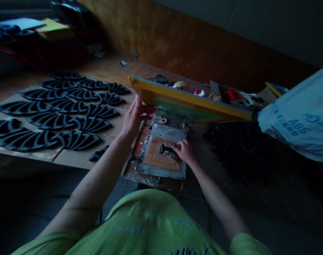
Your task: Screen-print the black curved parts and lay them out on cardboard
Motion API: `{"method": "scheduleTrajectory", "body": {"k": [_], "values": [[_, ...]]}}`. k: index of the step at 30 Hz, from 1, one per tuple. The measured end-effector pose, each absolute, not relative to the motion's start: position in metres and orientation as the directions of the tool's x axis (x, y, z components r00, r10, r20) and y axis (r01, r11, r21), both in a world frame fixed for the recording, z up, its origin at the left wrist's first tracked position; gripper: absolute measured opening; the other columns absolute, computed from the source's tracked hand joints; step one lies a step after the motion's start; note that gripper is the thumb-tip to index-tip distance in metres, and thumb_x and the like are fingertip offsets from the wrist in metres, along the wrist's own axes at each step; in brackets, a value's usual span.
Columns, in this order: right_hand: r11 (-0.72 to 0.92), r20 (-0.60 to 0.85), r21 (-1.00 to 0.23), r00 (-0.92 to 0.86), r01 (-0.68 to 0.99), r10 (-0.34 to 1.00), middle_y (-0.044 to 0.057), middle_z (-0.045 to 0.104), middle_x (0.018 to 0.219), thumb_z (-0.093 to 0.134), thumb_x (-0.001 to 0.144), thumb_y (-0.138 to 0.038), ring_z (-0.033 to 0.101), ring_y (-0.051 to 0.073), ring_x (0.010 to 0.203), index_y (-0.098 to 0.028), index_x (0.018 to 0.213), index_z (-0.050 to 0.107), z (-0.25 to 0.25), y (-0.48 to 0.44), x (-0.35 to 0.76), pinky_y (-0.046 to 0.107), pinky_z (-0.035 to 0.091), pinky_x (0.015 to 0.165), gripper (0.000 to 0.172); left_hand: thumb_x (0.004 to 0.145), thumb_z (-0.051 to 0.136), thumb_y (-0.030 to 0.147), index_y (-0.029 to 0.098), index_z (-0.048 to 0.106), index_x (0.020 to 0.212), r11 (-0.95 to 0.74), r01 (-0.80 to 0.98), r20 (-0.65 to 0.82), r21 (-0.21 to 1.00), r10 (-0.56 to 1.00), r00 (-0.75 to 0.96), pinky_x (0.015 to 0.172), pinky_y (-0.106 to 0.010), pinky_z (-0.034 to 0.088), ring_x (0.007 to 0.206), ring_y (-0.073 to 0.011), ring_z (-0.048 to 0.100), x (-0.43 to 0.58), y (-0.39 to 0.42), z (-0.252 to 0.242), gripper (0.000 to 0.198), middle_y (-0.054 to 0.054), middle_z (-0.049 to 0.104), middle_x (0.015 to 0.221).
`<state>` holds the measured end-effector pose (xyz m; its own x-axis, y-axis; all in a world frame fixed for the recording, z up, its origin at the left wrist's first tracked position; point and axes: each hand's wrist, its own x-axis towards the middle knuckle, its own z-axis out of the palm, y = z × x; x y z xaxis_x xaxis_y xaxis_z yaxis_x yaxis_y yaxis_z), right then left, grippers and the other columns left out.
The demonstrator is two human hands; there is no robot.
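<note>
A screen-printing frame (pixel 188 97) with yellow edges stands tilted up across the far side of the work board. My left hand (pixel 135 115) is at its left end, thumb up against the edge and fingers partly hidden under it. Below, a small black plastic part (pixel 165 148) lies over the brown pad on a grey metal plate (pixel 164 172). My right hand (pixel 185 150) is closed on the right end of this part, with fingers pinched together. The exact shape of the part is hard to make out in the dim light.
Rows of black fan-shaped pieces (pixel 73 118) cover cardboard on the left. To the right lies a dark heap of black parts (pixel 236 148), beneath a printed white sack (pixel 296 117). Small tools and a red item (pixel 233 94) sit behind the frame. A wooden board (pixel 177 39) closes the back.
</note>
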<state>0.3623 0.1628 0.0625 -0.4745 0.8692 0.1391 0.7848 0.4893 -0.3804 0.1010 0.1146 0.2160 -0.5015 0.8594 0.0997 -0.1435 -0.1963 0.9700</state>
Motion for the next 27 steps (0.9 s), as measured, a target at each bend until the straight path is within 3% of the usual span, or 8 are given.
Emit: {"method": "scheduleTrajectory", "body": {"k": [5,8,10,14,17,20,23,27], "values": [[0.421,-0.076,-0.226,-0.446,0.879,0.892,0.014,0.065,0.098,0.050,0.095,-0.037,0.058,0.023,0.097,-0.014,0.097,0.058,0.059,0.124,0.326,0.033,0.043,0.083,0.024,0.084,0.050,0.063,0.021,0.055,0.103,-0.111,-0.242,-0.039,0.964,0.839,-0.543,0.057,-0.024,0.049,0.070,-0.0151,0.065,0.134,0.083,0.175,0.047,-0.005,0.069,0.083],[0.366,-0.026,-0.295,-0.390,0.883,0.920,0.011,0.066,0.095,0.044,0.098,-0.035,0.058,0.022,0.093,-0.015,0.101,0.056,0.072,0.102,0.312,0.032,0.044,0.080,0.023,0.071,0.061,0.070,0.015,0.062,0.091,0.416,-0.268,-0.466,0.869,0.870,-0.163,0.053,-0.028,0.050,0.069,-0.0214,0.067,0.168,0.040,0.128,0.059,-0.010,0.071,0.081],[0.498,0.076,-0.348,-0.506,0.794,0.859,0.010,0.065,0.096,0.045,0.098,-0.031,0.057,0.022,0.097,-0.017,0.098,0.056,0.075,0.086,0.302,0.033,0.043,0.085,0.018,0.070,0.062,0.069,0.015,0.062,0.089,0.503,-0.332,-0.559,0.798,0.824,-0.095,0.060,-0.029,0.053,0.077,-0.0227,0.069,0.184,0.019,0.105,0.058,-0.010,0.072,0.086],[0.731,0.192,-0.445,-0.742,0.517,0.642,0.007,0.064,0.100,0.053,0.093,-0.026,0.055,0.021,0.102,-0.020,0.099,0.059,0.070,0.090,0.312,0.034,0.043,0.093,0.010,0.069,0.066,0.064,0.015,0.059,0.087,0.468,-0.445,-0.605,0.764,0.759,-0.239,0.061,-0.027,0.053,0.074,-0.0194,0.069,0.171,0.009,0.085,0.052,-0.008,0.071,0.085],[0.591,0.152,-0.460,-0.597,0.663,0.788,0.011,0.062,0.110,0.054,0.091,-0.021,0.054,0.023,0.109,-0.019,0.110,0.060,0.064,0.141,0.375,0.035,0.044,0.094,0.021,0.078,0.059,0.060,0.017,0.057,0.093,0.413,-0.391,-0.563,0.822,0.690,-0.455,0.058,-0.025,0.053,0.069,-0.0171,0.069,0.119,0.004,0.070,0.046,-0.007,0.071,0.089],[0.336,0.045,-0.233,-0.335,0.912,0.941,0.019,0.058,0.119,0.048,0.088,-0.014,0.054,0.028,0.114,-0.011,0.124,0.056,0.047,0.208,0.463,0.039,0.043,0.095,0.037,0.089,0.042,0.055,0.017,0.053,0.098,0.513,-0.233,-0.504,0.826,0.487,-0.713,0.058,-0.026,0.054,0.063,-0.0158,0.068,0.057,-0.026,0.043,0.041,-0.008,0.071,0.085],[0.150,-0.111,0.050,-0.143,0.987,0.983,0.023,0.061,0.115,0.048,0.086,-0.014,0.058,0.032,0.110,-0.007,0.129,0.053,0.018,0.254,0.539,0.041,0.045,0.091,0.045,0.093,0.027,0.050,0.015,0.052,0.106,0.728,-0.095,-0.473,0.679,0.335,-0.815,0.058,-0.028,0.055,0.065,-0.0190,0.070,0.014,-0.067,0.015,0.045,-0.013,0.071,0.091],[0.138,-0.266,0.165,-0.091,0.977,0.960,0.024,0.066,0.104,0.043,0.085,-0.014,0.064,0.034,0.099,-0.007,0.120,0.062,-0.012,0.265,0.586,0.043,0.048,0.081,0.041,0.092,0.020,0.048,0.012,0.061,0.100,0.864,0.033,-0.441,0.502,0.288,-0.850,0.056,-0.032,0.054,0.064,-0.0240,0.070,-0.009,-0.095,-0.009,0.055,-0.015,0.072,0.079]]}}
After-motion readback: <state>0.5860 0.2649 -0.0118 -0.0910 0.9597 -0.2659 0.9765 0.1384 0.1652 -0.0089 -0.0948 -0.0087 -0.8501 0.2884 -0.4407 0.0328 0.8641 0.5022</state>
